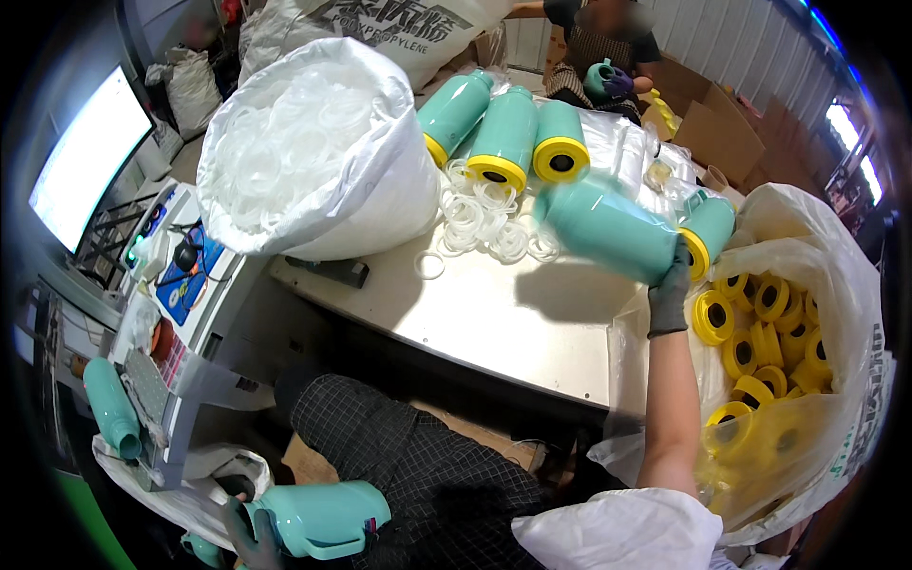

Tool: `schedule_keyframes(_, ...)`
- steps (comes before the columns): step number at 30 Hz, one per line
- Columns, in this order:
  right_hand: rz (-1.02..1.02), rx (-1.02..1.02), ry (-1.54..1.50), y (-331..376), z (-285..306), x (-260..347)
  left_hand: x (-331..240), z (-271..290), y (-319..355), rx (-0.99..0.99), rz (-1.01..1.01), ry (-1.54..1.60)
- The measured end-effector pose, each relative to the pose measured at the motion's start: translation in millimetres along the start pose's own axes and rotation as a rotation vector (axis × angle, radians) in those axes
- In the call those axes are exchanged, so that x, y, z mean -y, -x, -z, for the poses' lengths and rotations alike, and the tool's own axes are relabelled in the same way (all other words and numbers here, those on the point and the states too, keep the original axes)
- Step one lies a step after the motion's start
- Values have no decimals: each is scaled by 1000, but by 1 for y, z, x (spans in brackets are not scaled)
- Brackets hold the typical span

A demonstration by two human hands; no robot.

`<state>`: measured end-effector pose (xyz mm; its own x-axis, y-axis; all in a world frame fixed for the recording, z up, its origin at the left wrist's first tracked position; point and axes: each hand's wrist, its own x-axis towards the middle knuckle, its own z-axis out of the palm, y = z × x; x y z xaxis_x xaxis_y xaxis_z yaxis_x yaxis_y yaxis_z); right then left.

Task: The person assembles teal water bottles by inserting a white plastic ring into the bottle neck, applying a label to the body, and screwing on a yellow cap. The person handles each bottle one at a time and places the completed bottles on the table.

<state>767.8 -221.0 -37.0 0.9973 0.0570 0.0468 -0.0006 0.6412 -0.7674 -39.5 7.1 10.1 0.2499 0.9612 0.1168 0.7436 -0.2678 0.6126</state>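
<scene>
My right hand [669, 296], in a grey glove, grips one end of a teal jug body [608, 226] held above the white table; motion blurs it a little. Low at the left, my gloved left hand [253, 538] is closed round the end of another teal jug [318, 518], which lies sideways by my lap with its handle downward. Just beyond my right hand, a teal jug with a yellow base ring [708, 226] lies tilted. Three more teal jugs [503, 133] with yellow ends lie in a row at the back, beside a heap of translucent white rings [484, 223].
A big white sack [328, 214] of clear rings stands at the table's left. On the right, a plastic-lined bag [855, 285] holds several yellow rings [741, 351]. Another teal jug [112, 408] rests at far left. A co-worker [608, 57] holds a teal jug across the table.
</scene>
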Motion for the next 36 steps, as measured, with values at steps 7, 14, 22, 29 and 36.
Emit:
schedule_keyframes(7, 455, -388, 93, -115, -103, -16, -41, 1, -12, 54, 35, -104)
schedule_keyframes(14, 500, -81, 589, -110, -129, -100, 10, 2, -23, 143, -101, -111)
schedule_keyframes(22, 687, -45, 947, 47, 5, -30, -27, 24, -11, 174, -279, -359)
schedule_keyframes(29, 462, -224, 2185, 63, 142, 78, 10, 31, -10, 90, 3, -67)
schedule_keyframes(36, 778, 7, 1845, 59, 106, 35, 99, 41, 20, -425, 195, 233)
